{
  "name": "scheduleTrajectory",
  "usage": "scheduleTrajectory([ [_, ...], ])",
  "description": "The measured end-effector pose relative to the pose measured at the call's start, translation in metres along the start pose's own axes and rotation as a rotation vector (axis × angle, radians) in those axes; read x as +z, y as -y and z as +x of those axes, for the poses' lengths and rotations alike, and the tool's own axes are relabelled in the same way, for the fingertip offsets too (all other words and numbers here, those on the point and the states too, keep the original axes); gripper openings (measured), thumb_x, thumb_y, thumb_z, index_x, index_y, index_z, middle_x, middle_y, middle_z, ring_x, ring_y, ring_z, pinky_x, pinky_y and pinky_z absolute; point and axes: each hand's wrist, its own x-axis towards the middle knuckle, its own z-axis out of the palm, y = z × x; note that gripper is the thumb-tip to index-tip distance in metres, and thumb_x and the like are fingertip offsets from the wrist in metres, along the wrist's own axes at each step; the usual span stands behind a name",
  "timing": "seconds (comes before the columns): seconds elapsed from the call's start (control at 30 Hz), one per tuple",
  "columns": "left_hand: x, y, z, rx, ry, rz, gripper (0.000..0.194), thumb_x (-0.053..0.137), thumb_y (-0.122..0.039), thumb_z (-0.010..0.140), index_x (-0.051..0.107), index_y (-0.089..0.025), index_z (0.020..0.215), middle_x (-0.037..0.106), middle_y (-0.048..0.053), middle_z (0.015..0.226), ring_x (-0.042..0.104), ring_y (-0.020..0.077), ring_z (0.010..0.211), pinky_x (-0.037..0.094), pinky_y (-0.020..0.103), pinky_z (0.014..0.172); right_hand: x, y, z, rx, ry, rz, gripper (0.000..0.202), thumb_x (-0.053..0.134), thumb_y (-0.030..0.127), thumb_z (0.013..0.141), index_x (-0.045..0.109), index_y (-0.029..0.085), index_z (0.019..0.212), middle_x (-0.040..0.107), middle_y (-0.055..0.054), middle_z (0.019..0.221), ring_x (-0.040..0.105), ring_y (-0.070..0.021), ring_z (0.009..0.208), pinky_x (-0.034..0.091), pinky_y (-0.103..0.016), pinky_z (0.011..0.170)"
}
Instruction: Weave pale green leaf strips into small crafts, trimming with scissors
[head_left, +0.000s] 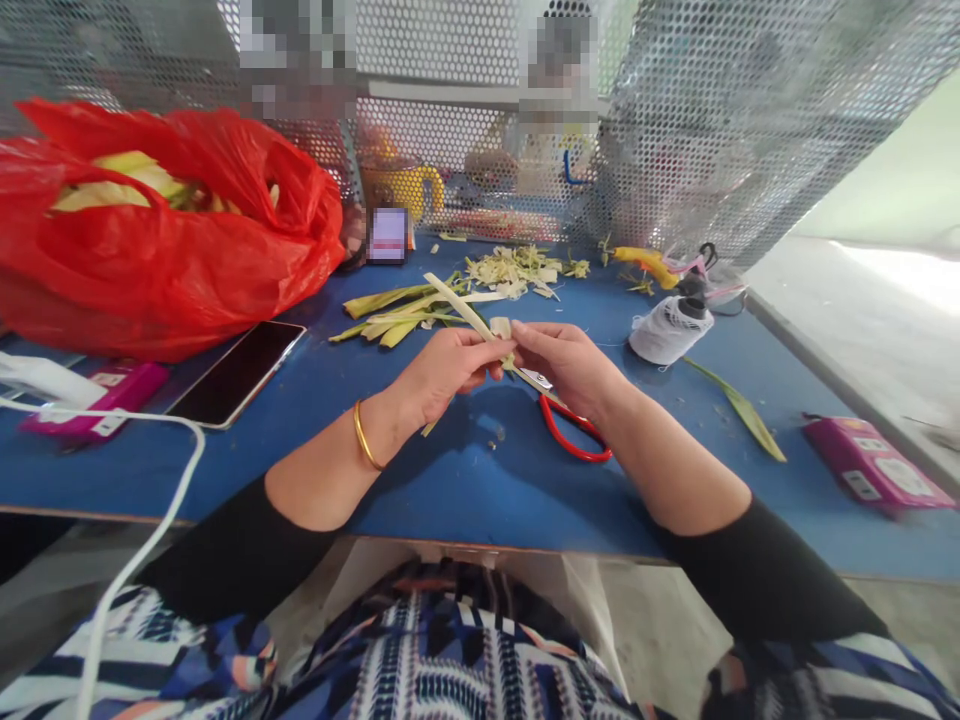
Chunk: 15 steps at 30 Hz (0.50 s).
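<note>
Pale husk strips (pixel 459 303) run between my two hands over the middle of the blue table (pixel 457 490). My left hand (pixel 457 362), with a gold bangle at the wrist, pinches them. The fingers of my right hand (pixel 559 358) close on the same strips, by a small folded pale piece (pixel 500 327). Under my right hand lie scissors with red handles (pixel 574 440), their blades partly hidden. Beyond my hands are several green-yellow husk leaves (pixel 397 315) and a heap of small husk scraps (pixel 517 268).
A red plastic bag (pixel 225 270) of husks fills the left, near a phone (pixel 240 375), a cable (pixel 169 505) and a magenta pack (pixel 101 400). At right are a thread spool (pixel 667 332), a leaf (pixel 750 420) and another magenta pack (pixel 874 462). Perforated metal mesh (pixel 465 150) stands behind.
</note>
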Motion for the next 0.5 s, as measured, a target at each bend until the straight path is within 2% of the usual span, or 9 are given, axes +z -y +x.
scheduleTrajectory([
  [0.07, 0.0003, 0.0000, -0.0009, -0.007, 0.010, -0.010, 0.023, 0.068, -0.023, 0.080, 0.061, -0.012, 0.060, 0.047, -0.003, 0.049, 0.027, 0.0017, 0.038, 0.013, 0.020, 0.041, 0.0023, -0.0026, -0.0008, 0.016, 0.012, 0.143, 0.039, 0.086, 0.052, 0.055, 0.071, 0.019, 0.068, 0.064, 0.001, 0.064, 0.056, -0.0124, 0.062, 0.047, -0.029, 0.071],
  [0.17, 0.0008, 0.0000, -0.0018, -0.029, 0.058, -0.019, 0.025, 0.069, -0.024, 0.078, 0.059, -0.013, 0.057, 0.039, -0.005, 0.046, 0.025, 0.0019, 0.038, 0.012, 0.020, 0.041, 0.0028, -0.0051, -0.0011, 0.003, -0.047, 0.213, 0.034, 0.088, 0.045, 0.054, 0.070, 0.018, 0.066, 0.063, 0.001, 0.061, 0.053, -0.0099, 0.055, 0.046, -0.027, 0.062],
  [0.33, 0.0021, -0.0002, -0.0024, -0.059, 0.118, -0.035, 0.018, 0.064, -0.021, 0.077, 0.063, -0.013, 0.061, 0.033, -0.007, 0.046, 0.022, 0.0025, 0.038, 0.011, 0.020, 0.041, 0.0015, -0.0063, 0.0002, -0.082, -0.147, 0.196, 0.036, 0.087, 0.045, 0.056, 0.064, 0.018, 0.059, 0.062, 0.001, 0.060, 0.054, -0.0103, 0.055, 0.046, -0.027, 0.060],
  [0.5, 0.0024, 0.0009, -0.0016, -0.069, 0.135, -0.027, 0.030, 0.065, -0.020, 0.075, 0.048, -0.016, 0.051, 0.032, -0.007, 0.047, 0.022, 0.0029, 0.039, 0.012, 0.021, 0.041, -0.0015, -0.0093, 0.0047, -0.124, -0.269, 0.096, 0.037, 0.084, 0.049, 0.059, 0.061, 0.019, 0.059, 0.062, 0.001, 0.059, 0.054, -0.0119, 0.056, 0.045, -0.027, 0.059],
])
